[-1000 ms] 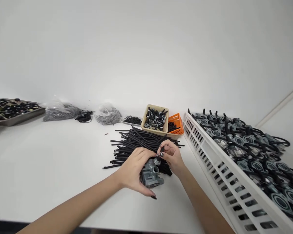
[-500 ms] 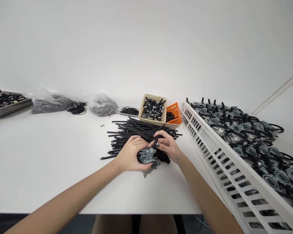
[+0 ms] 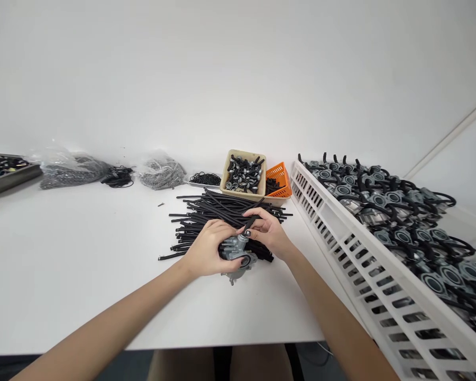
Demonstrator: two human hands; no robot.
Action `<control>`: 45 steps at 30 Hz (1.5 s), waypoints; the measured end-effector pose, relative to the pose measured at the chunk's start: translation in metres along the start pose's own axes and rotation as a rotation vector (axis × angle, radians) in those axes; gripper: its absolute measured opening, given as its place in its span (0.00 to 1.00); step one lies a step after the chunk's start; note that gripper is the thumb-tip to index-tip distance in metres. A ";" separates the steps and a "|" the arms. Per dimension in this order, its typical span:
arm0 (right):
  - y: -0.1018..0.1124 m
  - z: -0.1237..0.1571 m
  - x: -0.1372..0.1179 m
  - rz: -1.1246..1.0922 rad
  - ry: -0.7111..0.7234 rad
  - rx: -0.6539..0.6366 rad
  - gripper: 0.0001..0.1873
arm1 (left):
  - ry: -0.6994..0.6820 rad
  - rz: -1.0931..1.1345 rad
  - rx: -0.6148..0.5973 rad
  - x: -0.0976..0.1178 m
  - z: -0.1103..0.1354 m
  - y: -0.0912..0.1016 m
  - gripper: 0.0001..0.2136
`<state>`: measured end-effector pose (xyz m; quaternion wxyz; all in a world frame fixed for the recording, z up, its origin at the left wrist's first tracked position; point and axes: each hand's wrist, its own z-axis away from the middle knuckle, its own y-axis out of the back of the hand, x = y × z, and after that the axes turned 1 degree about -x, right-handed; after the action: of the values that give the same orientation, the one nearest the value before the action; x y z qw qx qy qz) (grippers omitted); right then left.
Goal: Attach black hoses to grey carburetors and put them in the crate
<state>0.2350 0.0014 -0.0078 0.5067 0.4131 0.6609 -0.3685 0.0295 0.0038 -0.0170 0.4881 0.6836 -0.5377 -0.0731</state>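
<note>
A grey metal body (image 3: pixel 233 247) is held at the near side of a pile of black hoses (image 3: pixel 206 207), clasped by the left hand (image 3: pixel 203 250), apparently so that it is kept steady. Its upper neck is angled toward the right hand (image 3: pixel 276 236), presumably for access; there a black rubber piece (image 3: pixel 250 224) is pinched between thumb and fingers. The left thumb is laid across the near face, while the fingers are curled over the far side. The hands are held close together, the forearms angled inward. Beyond them, a cream bin (image 3: pixel 241 196) and an orange basket (image 3: pixel 286 182) are placed seemingly within reach; right of the right hand, similar metal bodies are contained in a white crate (image 3: pixel 337 212).
</note>
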 end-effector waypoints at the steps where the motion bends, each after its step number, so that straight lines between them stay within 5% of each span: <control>1: 0.000 0.000 0.000 0.011 0.005 0.008 0.25 | 0.001 0.004 -0.004 0.000 0.000 0.000 0.17; 10: -0.005 -0.003 0.000 0.109 0.088 0.108 0.16 | 0.021 0.041 -0.004 -0.001 -0.001 -0.001 0.17; 16: -0.003 -0.001 -0.001 -0.009 0.013 -0.021 0.14 | 0.010 0.017 0.021 -0.008 0.001 -0.005 0.15; 21: 0.004 0.004 -0.004 -0.069 -0.069 -0.177 0.22 | -0.007 0.003 0.045 -0.008 0.001 -0.005 0.21; 35: -0.006 -0.002 0.001 -0.013 -0.049 -0.072 0.19 | 0.041 0.010 0.010 -0.002 -0.001 -0.001 0.12; 45: 0.004 0.001 0.005 -0.077 -0.035 -0.187 0.18 | 0.017 -0.011 0.016 -0.001 -0.001 0.000 0.10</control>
<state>0.2379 0.0027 -0.0132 0.5401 0.3319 0.6988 -0.3314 0.0301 0.0056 -0.0172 0.4868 0.6911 -0.5301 -0.0658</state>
